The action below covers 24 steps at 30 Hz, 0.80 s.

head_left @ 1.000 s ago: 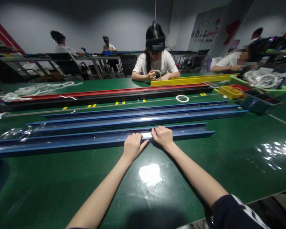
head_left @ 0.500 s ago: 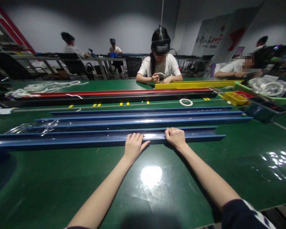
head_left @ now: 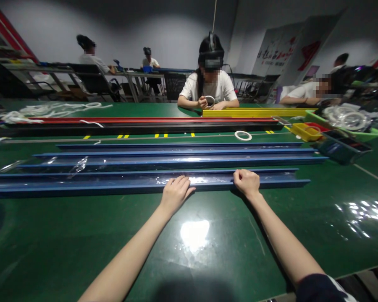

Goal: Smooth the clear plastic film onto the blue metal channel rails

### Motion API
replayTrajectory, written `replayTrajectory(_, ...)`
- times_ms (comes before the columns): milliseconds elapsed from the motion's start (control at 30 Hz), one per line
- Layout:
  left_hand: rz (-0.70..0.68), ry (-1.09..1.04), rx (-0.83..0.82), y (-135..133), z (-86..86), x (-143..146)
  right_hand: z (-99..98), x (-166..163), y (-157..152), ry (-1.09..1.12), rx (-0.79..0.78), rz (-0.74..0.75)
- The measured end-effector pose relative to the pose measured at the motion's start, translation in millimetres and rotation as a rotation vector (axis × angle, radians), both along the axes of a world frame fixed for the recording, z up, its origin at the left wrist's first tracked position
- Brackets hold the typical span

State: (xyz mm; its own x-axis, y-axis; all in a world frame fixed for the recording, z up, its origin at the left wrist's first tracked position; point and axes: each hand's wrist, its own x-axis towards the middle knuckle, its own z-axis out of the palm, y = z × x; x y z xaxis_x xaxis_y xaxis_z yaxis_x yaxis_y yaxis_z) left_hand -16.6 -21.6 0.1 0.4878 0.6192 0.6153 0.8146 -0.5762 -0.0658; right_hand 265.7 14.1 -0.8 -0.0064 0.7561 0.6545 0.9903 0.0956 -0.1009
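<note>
2 hands (head_left: 175, 193) on nearest rail (head_left: 82, 186) | 2 rails (head_left: 176, 157) behind | ring (head_left: 242, 135) beyond

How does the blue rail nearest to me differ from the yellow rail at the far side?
The nearest blue rail is dark blue; the yellow rail is bright yellow. The left hand lies flat on the blue rail and the right hand curls over its edge; the yellow rail lies before the person opposite, untouched by these hands. Both are long, narrow and lie lengthwise on the green table.

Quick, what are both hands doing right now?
Left hand: open, fingers flat on the blue rail.
Right hand: curled shut on the same rail's near edge.
</note>
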Motion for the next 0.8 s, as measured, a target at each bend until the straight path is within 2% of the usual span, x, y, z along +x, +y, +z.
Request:
replayTrajectory(233, 0.019, -0.012, -0.005, -0.1, 0.0, 0.9, -1.0, -1.4, 0.0, 0.016, 0.02, -0.014)
replayTrajectory(433, 0.054, 0.079, -0.045, 1.4, 2.6, -0.8, -1.9, -1.4, 0.3, 0.029, 0.032, -0.003)
replayTrajectory(800, 0.069, 0.106, -0.01, 2.1, 5.2, -0.8, 1.2, -2.4, -1.2, 0.04, 0.001, -0.018)
